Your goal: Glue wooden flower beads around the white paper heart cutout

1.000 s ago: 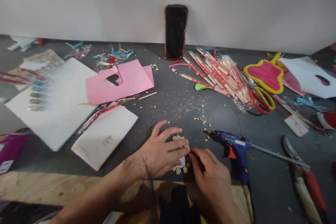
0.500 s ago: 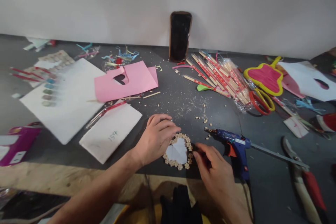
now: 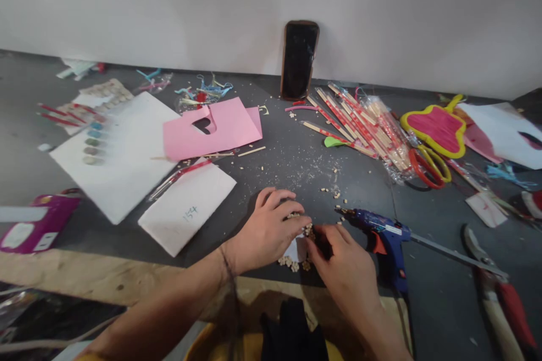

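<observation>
A small white paper piece (image 3: 295, 249) ringed with wooden flower-like beads (image 3: 288, 263) lies at the table's near edge. Over its left and upper part rests my left hand (image 3: 273, 230), fingers bent and curled over the ring. My right hand (image 3: 345, 262) touches the ring's right side, thumb and index finger closed on its edge beside the beads. The two hands cover much of the ring. To the right of my right hand lies a blue glue gun (image 3: 387, 231) with an orange-red trigger, its nozzle pointing left.
A phone (image 3: 300, 59) leans on the wall. Pink paper (image 3: 231, 124), a white block (image 3: 186, 208) and a white board (image 3: 122, 180) lie left. Wrapped sticks (image 3: 359, 118), scissors (image 3: 427, 168), a pink-yellow shape (image 3: 436, 128) and pliers (image 3: 486, 282) lie right.
My left hand has moved right and now covers more of the ring. My right hand has closed in on the ring's right edge. The whole view has shifted slightly.
</observation>
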### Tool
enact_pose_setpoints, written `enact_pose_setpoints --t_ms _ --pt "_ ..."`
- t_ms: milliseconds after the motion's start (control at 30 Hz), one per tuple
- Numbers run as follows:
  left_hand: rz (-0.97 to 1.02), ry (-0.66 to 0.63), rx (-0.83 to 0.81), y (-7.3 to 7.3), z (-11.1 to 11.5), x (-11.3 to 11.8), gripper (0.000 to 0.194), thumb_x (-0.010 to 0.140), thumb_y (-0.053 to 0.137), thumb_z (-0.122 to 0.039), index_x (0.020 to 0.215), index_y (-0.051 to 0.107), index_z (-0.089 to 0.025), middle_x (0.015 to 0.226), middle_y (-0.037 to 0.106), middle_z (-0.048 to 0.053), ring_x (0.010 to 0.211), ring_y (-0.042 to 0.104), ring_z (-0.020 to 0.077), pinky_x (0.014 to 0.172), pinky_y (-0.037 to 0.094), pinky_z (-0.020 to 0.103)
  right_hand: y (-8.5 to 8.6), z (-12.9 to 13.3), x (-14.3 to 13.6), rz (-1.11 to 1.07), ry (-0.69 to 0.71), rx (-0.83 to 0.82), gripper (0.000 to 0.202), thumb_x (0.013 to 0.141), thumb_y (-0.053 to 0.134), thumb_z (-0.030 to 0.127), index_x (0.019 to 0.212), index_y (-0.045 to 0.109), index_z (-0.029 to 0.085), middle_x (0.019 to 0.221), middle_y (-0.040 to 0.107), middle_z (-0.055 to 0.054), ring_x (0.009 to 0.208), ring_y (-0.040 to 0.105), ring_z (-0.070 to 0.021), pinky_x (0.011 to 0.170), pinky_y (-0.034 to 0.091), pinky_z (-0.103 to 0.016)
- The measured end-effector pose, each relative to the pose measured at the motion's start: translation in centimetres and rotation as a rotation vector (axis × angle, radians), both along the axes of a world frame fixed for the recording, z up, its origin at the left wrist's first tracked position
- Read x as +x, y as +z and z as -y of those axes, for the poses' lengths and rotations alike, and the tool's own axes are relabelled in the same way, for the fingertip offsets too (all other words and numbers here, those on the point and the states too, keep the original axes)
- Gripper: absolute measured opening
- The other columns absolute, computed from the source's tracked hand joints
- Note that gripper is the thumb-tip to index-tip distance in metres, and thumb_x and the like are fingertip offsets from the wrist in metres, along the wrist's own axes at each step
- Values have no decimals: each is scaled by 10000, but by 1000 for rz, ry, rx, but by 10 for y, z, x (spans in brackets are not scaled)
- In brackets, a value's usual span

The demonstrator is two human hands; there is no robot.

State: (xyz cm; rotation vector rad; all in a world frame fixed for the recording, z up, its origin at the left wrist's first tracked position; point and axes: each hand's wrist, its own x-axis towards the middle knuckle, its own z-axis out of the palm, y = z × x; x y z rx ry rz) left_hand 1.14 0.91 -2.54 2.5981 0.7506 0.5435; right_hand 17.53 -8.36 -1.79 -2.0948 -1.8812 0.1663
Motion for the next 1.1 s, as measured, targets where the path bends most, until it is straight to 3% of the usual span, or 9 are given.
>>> enact_pose_setpoints --t_ms 1100 --pt "-23 -40 -33 -3 -1 -1 246 919 486 -211 1115 612 -290 1093 651 -11 1194 407 233 1046 216 491 -3 3 -2 -5 -5 -24 206 900 483 370 811 620 243 738 651 10 691 613 -138 565 337 -259"
